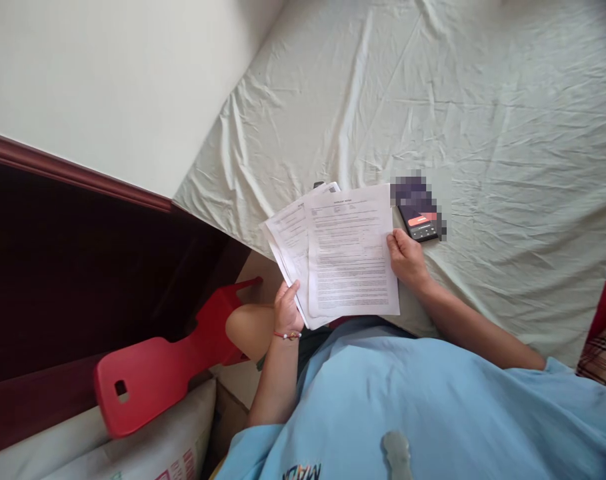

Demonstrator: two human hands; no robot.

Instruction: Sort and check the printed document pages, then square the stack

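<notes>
Nearest is a light-blue T-shirt [397, 393], its multicoloured chest lettering seemingly beginning "MA", the rest cut off by the lower edge. Just beyond it, the left hand [287, 308], with a beaded bracelet [287, 335] at the wrist, pinches the lower left edge of a stack of printed papers [289, 233], thumb on top. The right hand [407, 257] pinches the right edge of a front printed sheet [353, 260] between thumb and curled fingers; this sheet overlaps the stack, above the lap and the bed's near edge. It bears a bold centred heading and dense paragraphs, all too small to read surely.

To the left stands a red plastic chair [143, 383], beside a white sack [157, 447] with red and green print, illegible here. Just past the right hand, a smartphone [420, 223], partly pixelated, lies on a wrinkled pale-green bedsheet [507, 153], a red button bright on its screen. Farther left, dark wooden panelling [83, 267] meets a white wall [107, 80].
</notes>
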